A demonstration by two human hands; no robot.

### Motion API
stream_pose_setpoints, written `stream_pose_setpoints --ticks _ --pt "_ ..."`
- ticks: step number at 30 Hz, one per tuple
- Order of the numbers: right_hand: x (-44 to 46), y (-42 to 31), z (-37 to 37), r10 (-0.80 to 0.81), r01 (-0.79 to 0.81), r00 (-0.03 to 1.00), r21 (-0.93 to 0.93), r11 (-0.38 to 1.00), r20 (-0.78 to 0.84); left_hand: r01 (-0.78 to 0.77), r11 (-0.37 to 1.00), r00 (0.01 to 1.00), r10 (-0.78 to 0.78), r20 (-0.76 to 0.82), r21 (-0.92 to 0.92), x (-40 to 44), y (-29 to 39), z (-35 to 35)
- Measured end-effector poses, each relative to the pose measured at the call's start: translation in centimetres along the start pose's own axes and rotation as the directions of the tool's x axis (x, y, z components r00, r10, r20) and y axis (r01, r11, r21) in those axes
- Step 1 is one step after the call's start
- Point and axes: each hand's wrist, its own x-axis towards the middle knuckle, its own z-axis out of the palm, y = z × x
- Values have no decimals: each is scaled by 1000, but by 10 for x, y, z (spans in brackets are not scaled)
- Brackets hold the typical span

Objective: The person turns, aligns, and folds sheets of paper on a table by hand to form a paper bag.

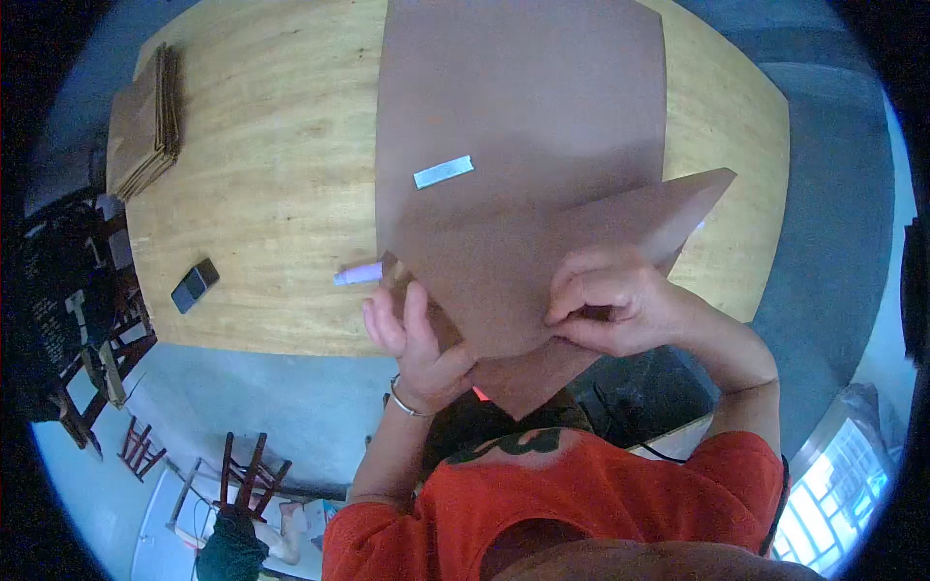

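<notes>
A large sheet of brown paper (523, 107) lies across the table, its near end lifted and bent, with one corner raised at the right and another pointing down toward my body. My right hand (620, 302) pinches the lifted part between thumb and fingertips. At the paper's left edge, my left hand (421, 344) grips it near the thumb, fingers pointing upward. A short pale metallic bar (444, 172) rests on the flat part of the sheet. Just left of the paper, a purple stick-like object (358, 274) is partly covered by it.
The wooden table (262, 194) carries a stack of folded brown paper or card (150, 126) at its far left and a dark phone-like device (195, 286) near the left front. Wooden stools (250, 474) stand on the floor at lower left, beside part of another person (232, 542).
</notes>
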Motion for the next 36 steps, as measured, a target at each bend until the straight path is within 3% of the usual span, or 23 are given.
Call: stream_pose_setpoints --ticks 1,3,4,5,6,9,11,12,14,16,18,20,21,23,24,26,27,29,33,35,36 --pt "-2 -4 -1 9 -10 999 16 1000 52 -4 1000 1000 4 -1 -4 7 0 -3" --pt "-4 -7 -1 21 -24 994 30 999 104 -308 932 906 349 240 -192 27 -2 -14" --pt "-4 -8 0 -15 16 988 -6 1000 151 -310 931 906 351 238 -194 23 -5 -14" --pt "-4 -8 0 -50 59 979 -40 997 199 -210 934 914 293 282 -289 16 -10 -14" --pt "-4 -10 0 -49 58 979 -41 997 198 -102 921 913 237 332 -376 8 -14 -14" --pt "1 -17 -4 16 -22 962 21 1000 274 -31 864 899 245 364 -503 -6 -26 -17" --pt "9 -18 -13 42 -92 868 78 993 495 -78 853 900 283 332 -516 -6 -24 -21" --pt "15 -14 -16 46 -98 866 79 992 497 -133 839 899 326 292 -527 -6 -23 -22" --pt "35 0 -28 292 -369 811 55 928 507 -143 834 888 346 303 -532 -7 -22 -23" --pt "65 51 -23 282 -206 907 -253 945 314 -149 829 877 363 316 -539 -10 -21 -23" --pt "93 102 -6 358 -160 915 -648 744 186 -162 829 857 387 339 -536 -14 -20 -23" --pt "109 166 15 104 61 981 -767 638 165 -189 816 845 419 333 -546 -15 -17 -22" --pt "116 182 23 106 61 980 -769 636 166 -216 802 827 453 332 -556 -16 -17 -21" --pt "129 202 31 -153 252 968 -792 557 200 -198 795 823 452 344 -573 -16 -17 -17" --pt "128 209 31 -152 250 968 -795 552 199 -175 791 818 448 360 -587 -17 -17 -15" --pt "130 216 34 -297 359 926 -790 497 234 -157 785 809 450 378 -600 -22 -22 -13" --pt "132 217 34 -305 364 922 -798 480 238 -145 780 802 453 390 -608 -22 -23 -9" --pt "135 215 34 52 205 961 -830 519 271 -192 758 800 489 348 -623 -24 -25 -4" --pt "163 216 -2 -54 186 982 -884 428 180 -183 743 834 464 299 -643 -20 -20 0" --pt "194 220 -42 -99 -57 985 -817 574 -138 -166 761 815 464 346 -627 -15 -23 0" --pt "214 215 -58 -30 -191 969 -817 544 -246 -136 776 795 456 400 -616 -14 -23 1"
